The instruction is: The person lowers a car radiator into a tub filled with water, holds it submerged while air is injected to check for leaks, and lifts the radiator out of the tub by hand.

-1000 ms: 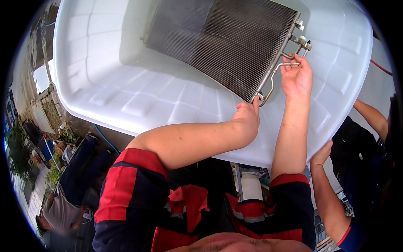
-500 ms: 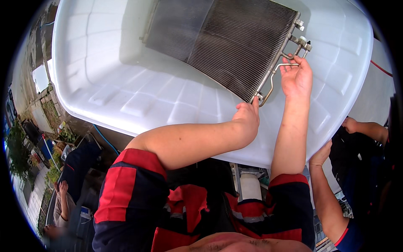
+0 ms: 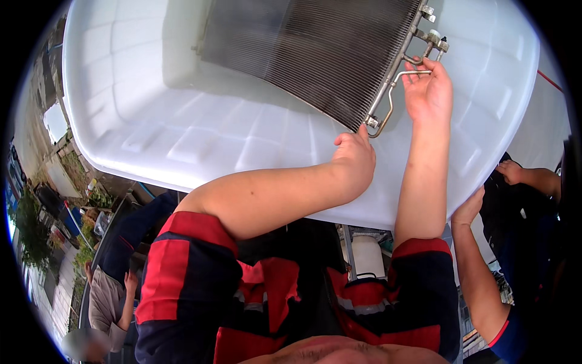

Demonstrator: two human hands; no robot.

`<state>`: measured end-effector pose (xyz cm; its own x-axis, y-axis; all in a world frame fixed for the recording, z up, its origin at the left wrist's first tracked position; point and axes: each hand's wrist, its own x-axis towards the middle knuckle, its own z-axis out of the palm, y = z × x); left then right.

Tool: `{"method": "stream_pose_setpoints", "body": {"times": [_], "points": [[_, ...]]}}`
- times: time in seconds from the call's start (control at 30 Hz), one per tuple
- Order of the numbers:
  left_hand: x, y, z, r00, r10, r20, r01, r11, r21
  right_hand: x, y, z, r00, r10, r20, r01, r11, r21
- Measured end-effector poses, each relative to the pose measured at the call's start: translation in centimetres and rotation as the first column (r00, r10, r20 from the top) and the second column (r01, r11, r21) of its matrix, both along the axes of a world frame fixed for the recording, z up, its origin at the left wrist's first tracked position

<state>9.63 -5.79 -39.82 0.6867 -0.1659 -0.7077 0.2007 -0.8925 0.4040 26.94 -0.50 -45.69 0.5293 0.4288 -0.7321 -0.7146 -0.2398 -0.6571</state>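
Note:
A dark finned car air-conditioning condenser (image 3: 339,57) leans inside a large white plastic tub (image 3: 242,142). Its left part looks paler and hazier, apparently under water. My left hand (image 3: 356,159) is closed at the condenser's near lower corner, thumb and fingers pinching its edge; the grip is partly hidden by the hand itself. My right hand (image 3: 429,94) holds the bent metal pipe (image 3: 391,97) on the condenser's right side, fingers curled behind it. Just above those fingers sit the pipe fittings (image 3: 434,42), one with a white cap.
At the right, another person's hand (image 3: 468,206) grips the tub's rim, with a second hand (image 3: 511,171) nearby. Another person (image 3: 109,297) is at the lower left. Under the tub's near edge a white container (image 3: 367,255) shows among machine parts. A red hose (image 3: 550,80) lies far right.
The tub, condenser and both my hands sit slightly higher in the picture, with the grips unchanged. The person at lower left has come further into view.

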Motion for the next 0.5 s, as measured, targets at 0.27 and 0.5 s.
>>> {"method": "stream_pose_setpoints", "body": {"times": [0.27,0.5], "points": [[-3.0,0.2,0.6,0.996,0.084,0.021,-0.085,0.994,0.062,-2.8,0.5,0.7,1.000,0.005,-0.005,-0.005,1.000,0.009],[-1.3,-0.4,0.1,0.997,0.071,-0.009,-0.070,0.995,0.074,-0.9,-0.3,-0.2,0.999,-0.011,-0.032,0.012,0.999,0.033]]}}
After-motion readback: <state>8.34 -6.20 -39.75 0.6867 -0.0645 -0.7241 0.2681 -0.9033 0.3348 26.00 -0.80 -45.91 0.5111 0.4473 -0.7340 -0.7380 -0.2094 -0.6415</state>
